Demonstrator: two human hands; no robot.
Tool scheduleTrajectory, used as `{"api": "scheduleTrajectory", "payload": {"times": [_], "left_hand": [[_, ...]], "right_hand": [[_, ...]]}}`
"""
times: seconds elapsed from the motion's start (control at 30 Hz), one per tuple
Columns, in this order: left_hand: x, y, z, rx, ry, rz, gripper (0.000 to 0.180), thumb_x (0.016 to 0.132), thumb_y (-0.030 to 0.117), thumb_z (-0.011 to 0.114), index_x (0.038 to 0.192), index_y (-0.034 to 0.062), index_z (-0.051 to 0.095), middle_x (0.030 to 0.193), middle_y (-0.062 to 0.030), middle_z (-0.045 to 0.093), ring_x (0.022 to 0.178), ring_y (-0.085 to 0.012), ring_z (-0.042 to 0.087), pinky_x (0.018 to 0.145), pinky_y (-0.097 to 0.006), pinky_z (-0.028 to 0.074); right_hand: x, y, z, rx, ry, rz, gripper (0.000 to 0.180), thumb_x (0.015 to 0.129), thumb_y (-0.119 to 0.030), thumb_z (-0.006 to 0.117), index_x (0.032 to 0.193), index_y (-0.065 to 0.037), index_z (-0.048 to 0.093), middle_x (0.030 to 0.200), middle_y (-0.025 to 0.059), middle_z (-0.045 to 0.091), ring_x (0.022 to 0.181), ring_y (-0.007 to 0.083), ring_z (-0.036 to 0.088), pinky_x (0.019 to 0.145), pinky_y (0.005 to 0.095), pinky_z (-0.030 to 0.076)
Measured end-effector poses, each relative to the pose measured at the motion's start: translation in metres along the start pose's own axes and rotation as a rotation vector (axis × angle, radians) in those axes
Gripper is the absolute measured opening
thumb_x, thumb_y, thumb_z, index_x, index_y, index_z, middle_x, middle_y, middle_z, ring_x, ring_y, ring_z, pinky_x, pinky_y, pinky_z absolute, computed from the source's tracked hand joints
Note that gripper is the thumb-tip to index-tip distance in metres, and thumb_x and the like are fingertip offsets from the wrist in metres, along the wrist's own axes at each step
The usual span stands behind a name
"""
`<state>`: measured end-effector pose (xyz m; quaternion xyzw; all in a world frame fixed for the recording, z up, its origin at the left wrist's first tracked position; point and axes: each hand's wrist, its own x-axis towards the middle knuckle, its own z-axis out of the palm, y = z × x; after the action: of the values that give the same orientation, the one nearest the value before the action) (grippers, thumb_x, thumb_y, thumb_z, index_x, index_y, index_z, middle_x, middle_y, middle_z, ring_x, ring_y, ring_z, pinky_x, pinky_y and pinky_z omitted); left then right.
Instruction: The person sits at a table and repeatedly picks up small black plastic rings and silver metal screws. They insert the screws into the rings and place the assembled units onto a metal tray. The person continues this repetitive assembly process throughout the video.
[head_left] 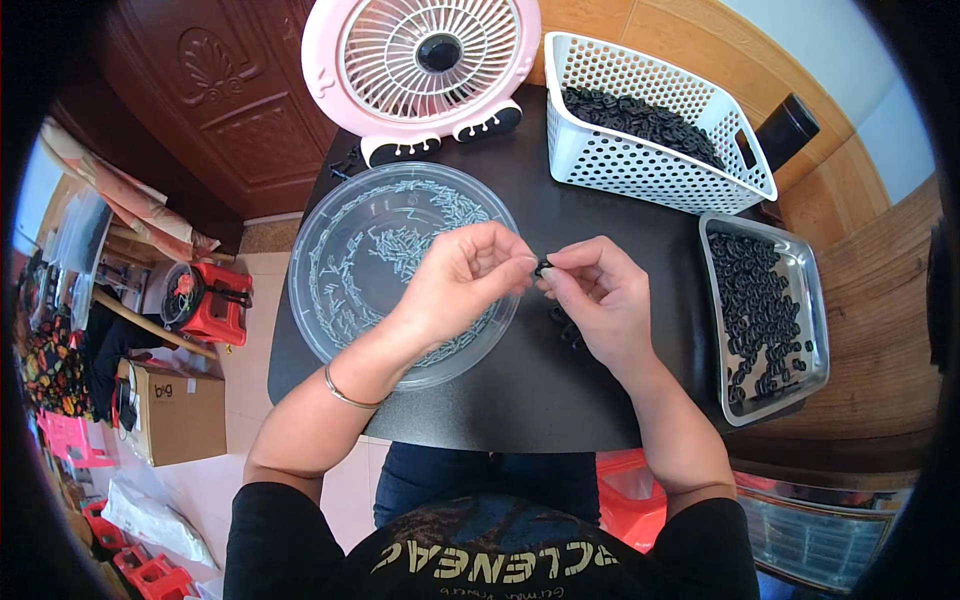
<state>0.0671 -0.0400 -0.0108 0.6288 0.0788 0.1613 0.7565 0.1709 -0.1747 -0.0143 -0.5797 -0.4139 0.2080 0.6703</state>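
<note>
Over the middle of the table my two hands meet fingertip to fingertip. My right hand (605, 300) pinches a small black plastic part (542, 268) between thumb and forefinger. Against that part come the closed thumb and forefinger of my left hand (468, 268); whatever they grip is too small and covered to make out. Beneath the left hand and wrist stands a round clear plastic tub (308, 330) with many small silvery metal pins or screws (402, 248) in it. A few loose black parts (566, 328) lie on the table, partly covered by my right hand.
A white perforated basket (640, 170) of black parts stands at the back right. To its front, a metal tray (712, 330) holds many small black ring-like parts (752, 300). A pink fan (322, 60) stands behind the tub. The dark table's (480, 425) front edge is near my body.
</note>
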Motion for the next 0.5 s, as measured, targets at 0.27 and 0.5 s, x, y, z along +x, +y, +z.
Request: {"api": "scheduleTrajectory", "payload": {"times": [0.27,0.5], "left_hand": [[-0.004,0.002,0.006,0.327,0.077,0.109,0.009,0.082,0.004,0.057,0.087,-0.0038,0.056,0.076,-0.0039,0.059,0.071,-0.0081,0.057,0.064,-0.020,0.047],[0.001,0.007,0.000,0.149,0.058,-0.007,0.017,0.085,0.016,0.056,0.084,-0.0012,0.057,0.069,-0.0029,0.059,0.064,-0.0062,0.055,0.059,-0.019,0.045]], "right_hand": [[0.002,0.001,-0.004,0.196,-0.006,0.176,0.008,0.080,0.002,0.056,0.087,0.001,0.052,0.083,0.0085,0.060,0.075,0.0115,0.061,0.067,0.0218,0.051],[0.003,0.000,-0.002,0.148,0.027,0.121,0.007,0.080,0.002,0.056,0.086,0.001,0.053,0.083,0.0075,0.059,0.076,0.0115,0.061,0.070,0.0225,0.051]]}}
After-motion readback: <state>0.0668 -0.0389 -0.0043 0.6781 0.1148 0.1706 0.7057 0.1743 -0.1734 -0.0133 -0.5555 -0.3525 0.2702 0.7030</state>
